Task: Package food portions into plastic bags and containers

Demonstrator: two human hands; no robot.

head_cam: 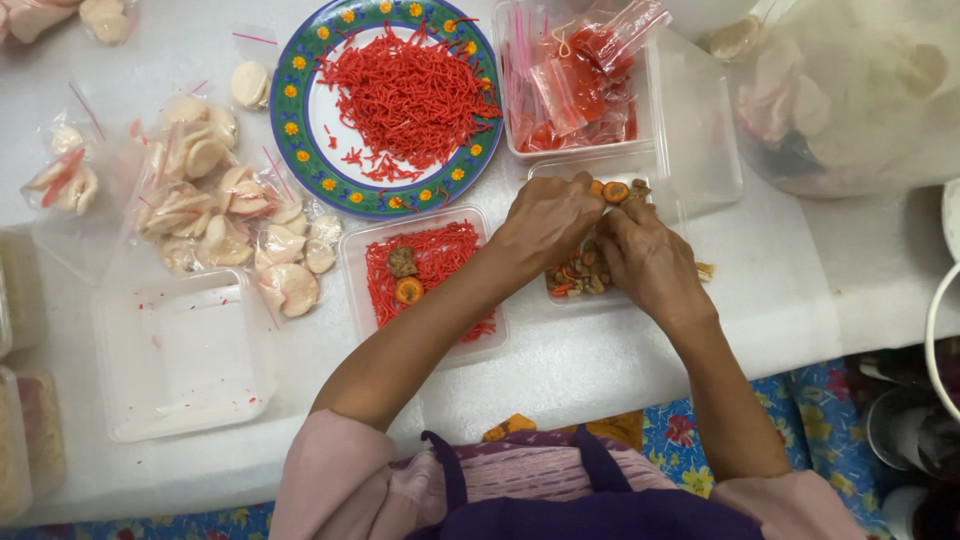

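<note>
My left hand (545, 222) and my right hand (650, 262) meet over a clear plastic tray (668, 205) of mixed orange and brown snack pieces (580, 275). Their fingertips pinch together at an orange ring-shaped piece (615, 191) at the tray's far edge; which hand holds it I cannot tell. Left of them stands a second clear tray (352, 262) filled with red strands (440, 255), with a brown piece (402, 261) and an orange ring (408, 290) on top.
A blue-rimmed flowered plate (300, 110) heaped with red strands sits at the back. A tub of small red sachets (575, 85) is to its right, a big bag of pale crackers (850, 90) far right. Small bagged crackers (215, 205) and an empty tray (180, 350) lie left.
</note>
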